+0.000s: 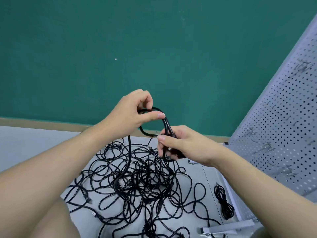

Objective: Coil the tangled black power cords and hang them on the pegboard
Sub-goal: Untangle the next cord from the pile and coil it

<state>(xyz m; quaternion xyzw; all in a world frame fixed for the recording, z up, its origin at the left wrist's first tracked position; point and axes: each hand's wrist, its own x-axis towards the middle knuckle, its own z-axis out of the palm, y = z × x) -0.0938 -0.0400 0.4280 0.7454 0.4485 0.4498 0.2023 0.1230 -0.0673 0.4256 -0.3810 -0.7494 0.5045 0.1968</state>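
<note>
From the head camera, looking down, the left hand [133, 111] pinches the top of a small black loop of cord [155, 122] between thumb and curled fingers, holding it up in front of the green wall [154, 48]. The right hand [181, 144] grips the lower side of the same loop, fingers curled round the doubled strands where they run down out of the coil. Below both hands, the tangled pile of cords [137, 182] sprawls over the grey floor [25, 148], and a strand from the left hand trails straight down into it. One coiled bundle [224, 204] already lies on the floor to the right of the pile, near the foot of the pegboard [283, 131], whose metal hooks [264, 146] carry nothing that I can see. The coil in hand looks only just begun, a turn or two at most. The main risk, as I judge it, is that the trailing strand is threaded through other loops in the pile, so drawing in more cord may tighten a knot or lift neighbouring cords along with it. The loop is also small and stiff, and a slack pinch at the top could let it spring open.
</note>
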